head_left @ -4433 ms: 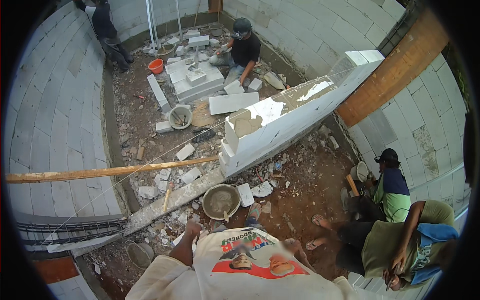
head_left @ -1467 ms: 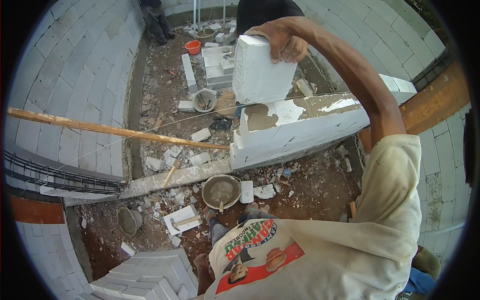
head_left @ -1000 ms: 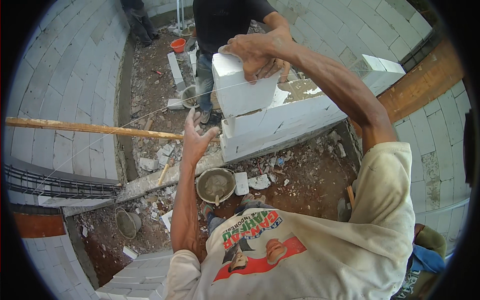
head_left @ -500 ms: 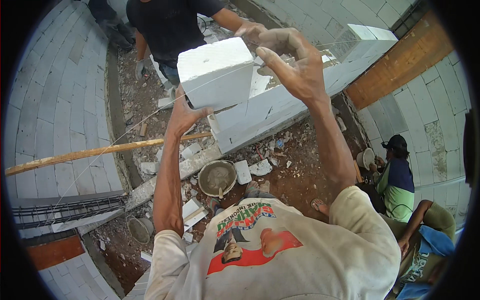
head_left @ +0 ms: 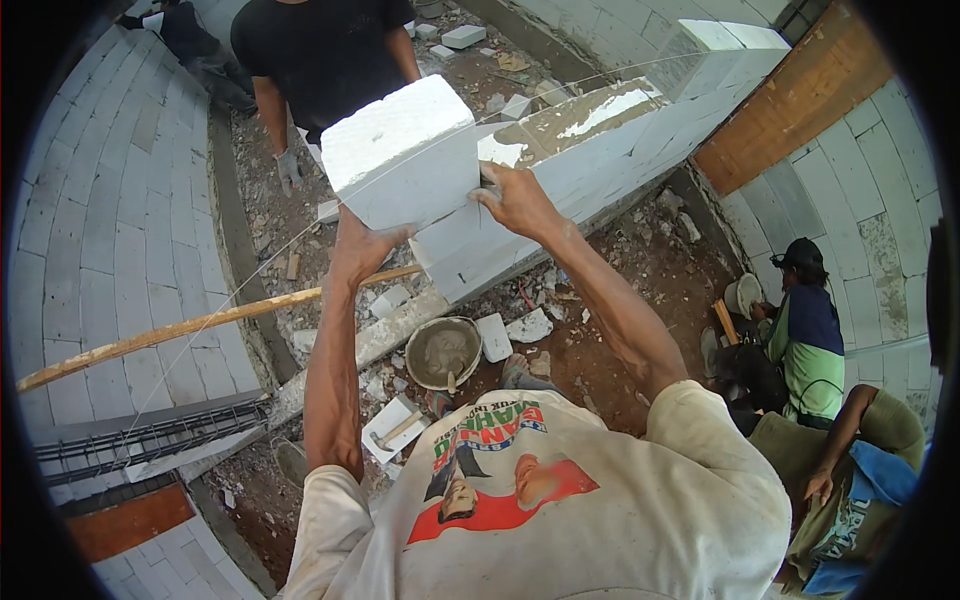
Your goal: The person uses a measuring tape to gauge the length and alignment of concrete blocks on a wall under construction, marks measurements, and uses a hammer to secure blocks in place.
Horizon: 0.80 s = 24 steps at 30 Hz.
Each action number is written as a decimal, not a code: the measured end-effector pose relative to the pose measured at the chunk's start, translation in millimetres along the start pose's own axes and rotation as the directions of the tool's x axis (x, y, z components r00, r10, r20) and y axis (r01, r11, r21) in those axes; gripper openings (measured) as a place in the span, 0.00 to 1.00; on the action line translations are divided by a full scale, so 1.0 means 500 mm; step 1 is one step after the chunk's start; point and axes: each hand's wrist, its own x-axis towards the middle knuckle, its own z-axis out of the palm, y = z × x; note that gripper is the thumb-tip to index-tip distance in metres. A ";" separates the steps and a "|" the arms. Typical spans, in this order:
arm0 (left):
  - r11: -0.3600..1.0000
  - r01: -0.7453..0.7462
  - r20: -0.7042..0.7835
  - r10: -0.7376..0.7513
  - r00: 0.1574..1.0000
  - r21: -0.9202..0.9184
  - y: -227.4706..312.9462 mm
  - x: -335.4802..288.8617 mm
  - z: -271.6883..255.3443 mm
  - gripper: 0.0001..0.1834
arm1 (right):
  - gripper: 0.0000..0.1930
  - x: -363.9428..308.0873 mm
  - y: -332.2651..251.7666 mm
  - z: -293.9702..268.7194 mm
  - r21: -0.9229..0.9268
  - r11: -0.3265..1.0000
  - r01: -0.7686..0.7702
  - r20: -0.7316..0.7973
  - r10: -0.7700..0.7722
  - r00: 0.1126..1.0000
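A white lightweight concrete block sits at the near left end of a low block wall, between my two hands. My left hand grips its lower left end, thumb along the near face and fingers mostly hidden behind. At the opposite end, my right hand presses against the block's right side, fingers bent round its edge. Grey mortar with white patches covers the wall top to the right of the block. A taut string passes across the block's near upper edge.
A co-worker in black stands beyond the block. A mortar bucket is near my feet, beside white block pieces. A wooden pole slants at left. Two people sit at right. Rubble litters the ground.
My right hand has come down from above the wall onto the block's right end. The co-worker's outstretched arm has drawn back. My left hand keeps its hold.
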 end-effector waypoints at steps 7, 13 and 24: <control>1.000 -0.002 -0.033 0.002 0.999 0.011 0.001 -0.006 0.006 0.54 | 0.21 0.011 0.002 -0.001 -0.082 0.996 0.043 0.022 -0.041 0.999; 0.997 -0.030 -0.020 0.031 0.999 0.074 0.000 -0.001 -0.001 0.54 | 0.18 0.012 -0.001 -0.003 -0.157 0.986 0.060 0.035 -0.055 0.998; 0.994 -0.111 -0.063 0.112 0.992 0.011 0.029 -0.013 -0.007 0.56 | 0.21 0.015 -0.005 -0.006 -0.240 0.965 0.107 0.089 -0.087 0.992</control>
